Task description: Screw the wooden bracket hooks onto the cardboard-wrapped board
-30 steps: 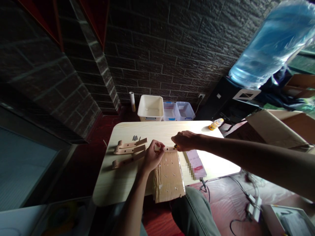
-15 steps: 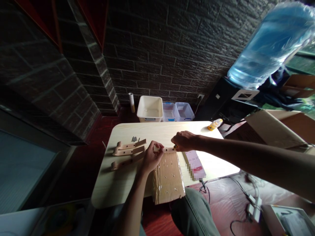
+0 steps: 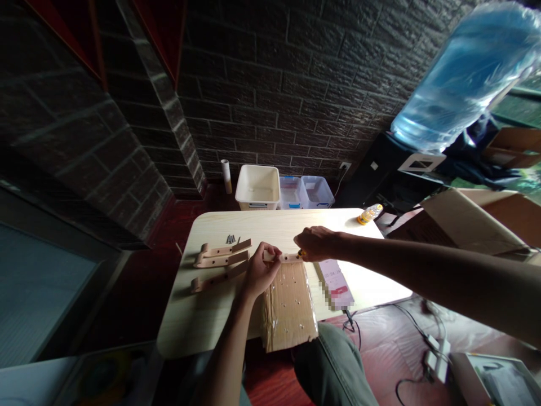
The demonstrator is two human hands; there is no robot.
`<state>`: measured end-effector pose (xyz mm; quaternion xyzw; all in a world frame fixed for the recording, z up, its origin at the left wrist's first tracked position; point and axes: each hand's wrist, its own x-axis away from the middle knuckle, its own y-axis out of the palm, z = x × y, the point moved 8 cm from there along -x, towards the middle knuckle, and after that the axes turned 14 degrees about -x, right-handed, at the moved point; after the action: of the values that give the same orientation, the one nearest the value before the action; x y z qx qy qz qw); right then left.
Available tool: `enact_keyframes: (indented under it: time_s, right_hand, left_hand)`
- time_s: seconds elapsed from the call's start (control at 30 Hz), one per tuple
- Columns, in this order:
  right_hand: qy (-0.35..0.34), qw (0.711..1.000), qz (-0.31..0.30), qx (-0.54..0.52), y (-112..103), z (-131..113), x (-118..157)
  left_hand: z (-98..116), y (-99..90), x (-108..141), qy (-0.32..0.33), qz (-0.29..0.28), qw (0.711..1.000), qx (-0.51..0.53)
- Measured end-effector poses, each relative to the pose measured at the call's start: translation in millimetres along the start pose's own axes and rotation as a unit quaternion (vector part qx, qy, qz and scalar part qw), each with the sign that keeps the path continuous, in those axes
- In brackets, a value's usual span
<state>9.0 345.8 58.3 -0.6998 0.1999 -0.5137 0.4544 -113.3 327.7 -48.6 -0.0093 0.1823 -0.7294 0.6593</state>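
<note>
My left hand (image 3: pixel 264 266) pinches a light wooden strip (image 3: pixel 289 257) with dark holes, lying across the far end of a pierced cardboard piece (image 3: pixel 289 304). My right hand (image 3: pixel 315 243) is closed round a small yellow and black tool (image 3: pixel 301 254), mostly hidden by the fingers, at the strip's right end. Left of my left hand lie wooden pieces with rounded ends, among them an upper one (image 3: pixel 220 251) and a lower one (image 3: pixel 211 280). Several screws (image 3: pixel 230 239) rest behind them.
A phone (image 3: pixel 336 282) with a cable lies right of the cardboard on the pale table (image 3: pixel 186 316). A yellow-capped bottle (image 3: pixel 369 214) stands at the back right corner. Beyond the far edge are a cream bin (image 3: pixel 257 186) and clear boxes (image 3: pixel 316 192).
</note>
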Motion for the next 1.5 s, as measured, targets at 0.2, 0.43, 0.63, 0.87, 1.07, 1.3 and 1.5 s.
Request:
enact_keyframes:
  time_s: [0.2, 0.43, 0.63, 0.87, 1.07, 1.3, 1.5]
  right_hand:
    - [-0.159, 0.98, 0.002, 0.12, 0.0, -18.9, -2.3]
    - [-0.163, 0.978, 0.008, 0.129, 3.2, -19.0, 0.6]
    - [-0.114, 0.99, -0.013, 0.084, -4.6, -13.4, 4.9]
    - [-0.066, 0.996, 0.008, 0.057, -1.1, -7.1, 3.0]
    - [-0.046, 0.997, 0.021, 0.055, -0.9, -4.0, 5.3]
    - [-0.047, 0.995, 0.063, 0.054, -27.6, 2.4, 37.9]
    - [-0.031, 0.971, 0.207, -0.113, -26.7, 43.8, 87.6]
  left_hand:
    - [2.3, -1.1, 0.3, 0.006, 0.003, 1.0, -0.006]
    - [3.3, -1.0, 0.1, 0.007, 0.003, 1.0, -0.007]
    - [2.1, -1.1, -0.2, 0.013, 0.002, 1.0, -0.002]
    - [0.1, -0.2, 0.8, 0.011, 0.006, 1.0, -0.009]
    - [-5.9, 0.7, 4.7, 0.011, 0.027, 1.0, -0.007]
    - [7.4, -3.5, 13.9, 0.06, 0.066, 0.992, -0.085]
    - [10.3, -9.2, 42.6, 0.037, 0.09, 0.989, -0.112]
